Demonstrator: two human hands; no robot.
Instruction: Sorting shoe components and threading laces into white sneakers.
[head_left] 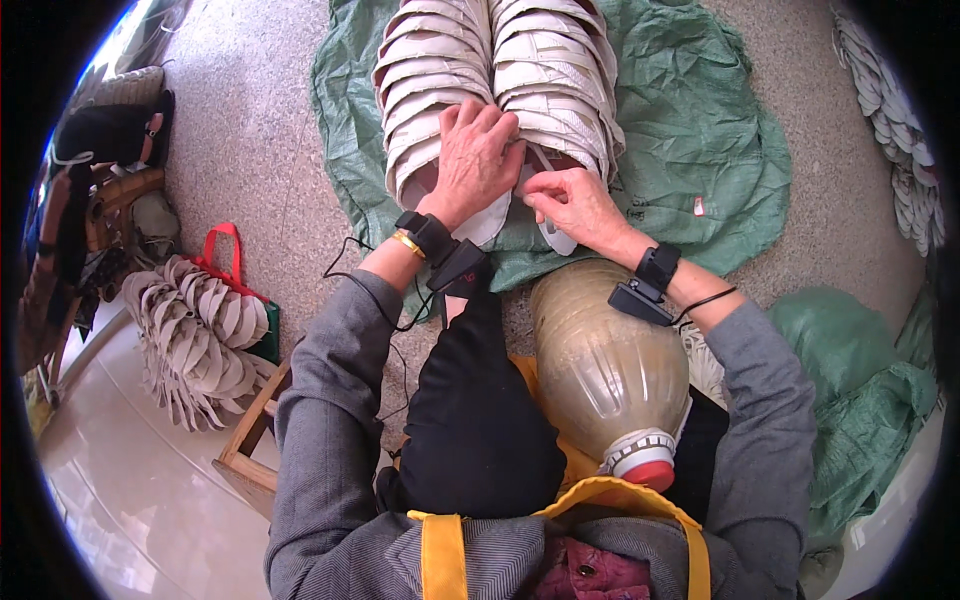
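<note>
My left hand bends over the left white stack, my right hand curls at the right white stack, near the green sheet's near edge; what either grips, I cannot tell.

Bright, even light; soft shadows; glare on glossy white floor; fisheye bends outer edges, corners black.
</note>
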